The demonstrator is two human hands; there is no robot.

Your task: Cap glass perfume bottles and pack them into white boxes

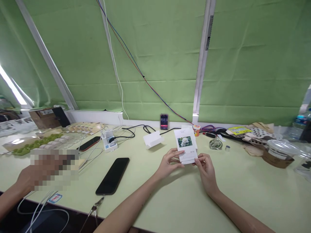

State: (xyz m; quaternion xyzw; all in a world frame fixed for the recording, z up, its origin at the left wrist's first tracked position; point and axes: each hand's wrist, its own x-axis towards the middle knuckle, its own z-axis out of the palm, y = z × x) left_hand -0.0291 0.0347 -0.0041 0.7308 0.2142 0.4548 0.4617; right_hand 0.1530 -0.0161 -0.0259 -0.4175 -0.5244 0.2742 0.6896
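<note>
Both hands hold a white card (pixel 184 156) printed with a white flower on green leaves and some lines of text. It tilts up above the table, and more white edges show behind its top and right side. My left hand (pixel 170 162) grips its lower left edge, thumb underneath and fingers on the front. At the lower right corner, my right hand (pixel 206 168) pinches the card between thumb and curled fingers. Left of the card lies a small white open carton (pixel 153 139). A black phone (pixel 113 176) rests flat nearer the front.
Far left, another person's hand (pixel 52 168) is blurred out near white cables. Egg cartons (pixel 46 140), a second phone (pixel 89 143) and a power adapter (pixel 109 140) lie behind it. A lit phone (pixel 164 121) stands at the back. On the right are a coiled cable (pixel 215 144) and a lidded bowl (pixel 279 153).
</note>
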